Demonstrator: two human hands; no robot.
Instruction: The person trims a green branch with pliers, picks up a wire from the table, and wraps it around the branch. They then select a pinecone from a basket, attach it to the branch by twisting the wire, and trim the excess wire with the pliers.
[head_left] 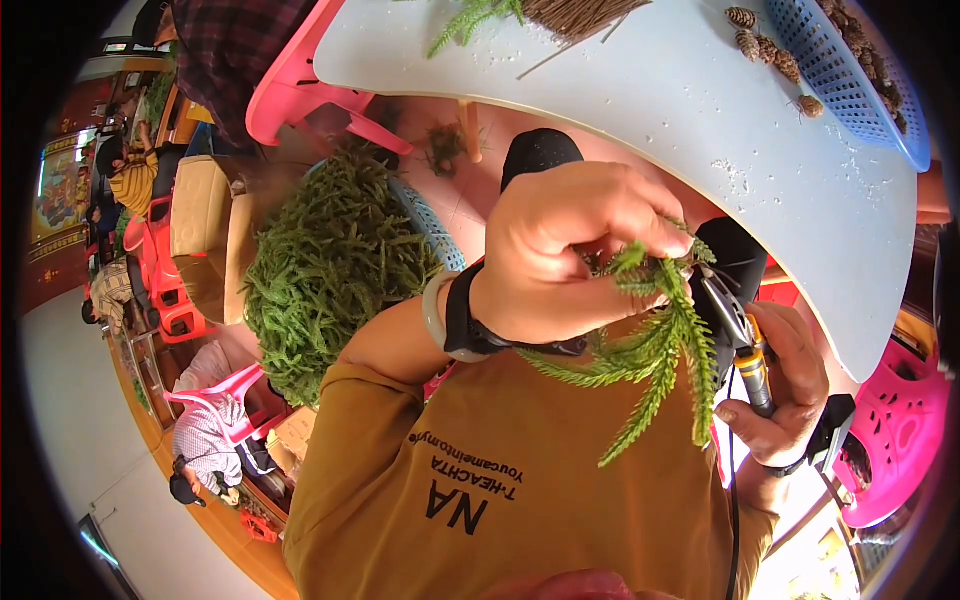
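My left hand (570,255), with a dark watch and a pale bangle at its wrist, pinches the stem end of a green artificial-looking pine sprig (660,365). Its several needled fronds hang down in front of my mustard shirt. My right hand (785,385) is closed round a pair of pliers (748,350) with yellow and grey handles. The metal jaws point up at the stem, close by my left fingertips. Whether they grip the stem or only lie beside it, I cannot tell.
A big heap of green sprigs (335,270) fills a blue basket (430,225) at my left. On the pale table (640,80) lie brown sticks (585,15), pine cones (765,50) and a blue basket of cones (850,90). Pink stools flank me; other people sit at far left.
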